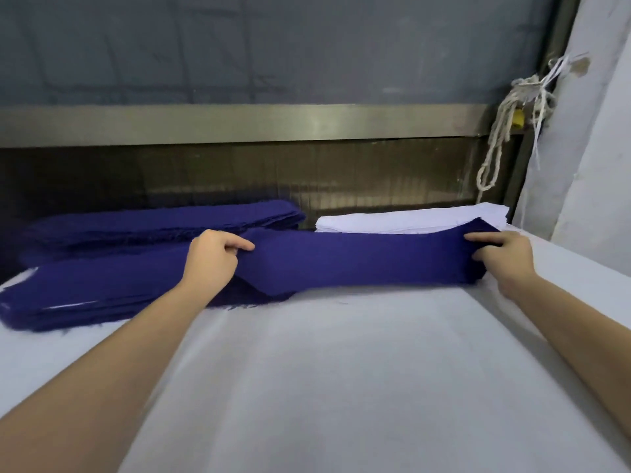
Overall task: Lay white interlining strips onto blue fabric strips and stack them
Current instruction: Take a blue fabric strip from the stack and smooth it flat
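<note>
A long blue fabric strip (351, 259) stretches between my two hands, lifted slightly over the white table. My left hand (213, 259) pinches its left part with thumb and fingers. My right hand (502, 256) grips its right end, fingers curled over the edge. Below and to the left lies a stack of blue strips (92, 295) with a thin white edge showing between layers. A second pile of blue strips (164, 223) lies behind it. A stack of white interlining strips (409, 218) sits at the back right, partly hidden by the held strip.
The white-covered table (341, 387) fills the foreground. A dark wall with a metal rail (239, 122) runs along the back. Knotted white cords (512, 124) hang at the right, beside a white panel (587, 148).
</note>
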Motion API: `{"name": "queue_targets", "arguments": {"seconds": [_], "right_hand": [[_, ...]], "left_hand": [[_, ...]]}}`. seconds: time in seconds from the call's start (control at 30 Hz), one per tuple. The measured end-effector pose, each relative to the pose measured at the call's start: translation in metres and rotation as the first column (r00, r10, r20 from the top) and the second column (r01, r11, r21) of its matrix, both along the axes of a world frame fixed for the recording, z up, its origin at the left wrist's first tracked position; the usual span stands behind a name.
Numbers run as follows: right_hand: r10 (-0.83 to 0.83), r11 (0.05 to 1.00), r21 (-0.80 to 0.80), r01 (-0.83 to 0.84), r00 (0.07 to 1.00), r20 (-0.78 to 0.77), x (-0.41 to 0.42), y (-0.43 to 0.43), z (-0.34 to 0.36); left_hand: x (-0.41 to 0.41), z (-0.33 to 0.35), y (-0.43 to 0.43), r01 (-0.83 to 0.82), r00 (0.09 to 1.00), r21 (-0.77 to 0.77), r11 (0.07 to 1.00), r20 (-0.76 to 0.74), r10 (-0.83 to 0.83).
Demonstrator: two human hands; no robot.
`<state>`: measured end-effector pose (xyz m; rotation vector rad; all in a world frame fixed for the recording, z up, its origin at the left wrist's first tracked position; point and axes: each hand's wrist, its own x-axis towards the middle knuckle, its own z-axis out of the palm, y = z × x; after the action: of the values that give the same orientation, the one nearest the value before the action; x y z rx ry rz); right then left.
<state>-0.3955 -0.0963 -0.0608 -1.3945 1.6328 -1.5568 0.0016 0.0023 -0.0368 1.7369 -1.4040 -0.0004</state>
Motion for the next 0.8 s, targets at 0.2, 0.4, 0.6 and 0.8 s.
{"name": "queue_targets", "arguments": {"seconds": [0.2, 0.4, 0.6, 0.8], "right_hand": [[0.168, 0.983, 0.039, -0.178, 0.970, 0.175, 0.077, 0.002, 0.006], [0.245, 0.964, 0.046, -0.263, 0.941, 0.232, 0.144, 0.004, 0.008], [0.344, 0.927, 0.040, -0.372, 0.890, 0.299, 0.199, 0.010, 0.010], [0.420, 0.887, 0.070, -0.456, 0.861, 0.286, 0.242, 0.017, 0.015]], "left_hand": [[0.056, 0.010, 0.035, -0.176, 0.984, 0.035, 0.984, 0.018, 0.176], [0.092, 0.013, 0.060, -0.300, 0.950, 0.032, 0.954, 0.100, 0.295], [0.134, 0.012, 0.071, -0.506, 0.853, 0.093, 0.857, 0.200, 0.482], [0.158, 0.009, 0.075, -0.638, 0.755, 0.189, 0.746, 0.339, 0.561]]}}
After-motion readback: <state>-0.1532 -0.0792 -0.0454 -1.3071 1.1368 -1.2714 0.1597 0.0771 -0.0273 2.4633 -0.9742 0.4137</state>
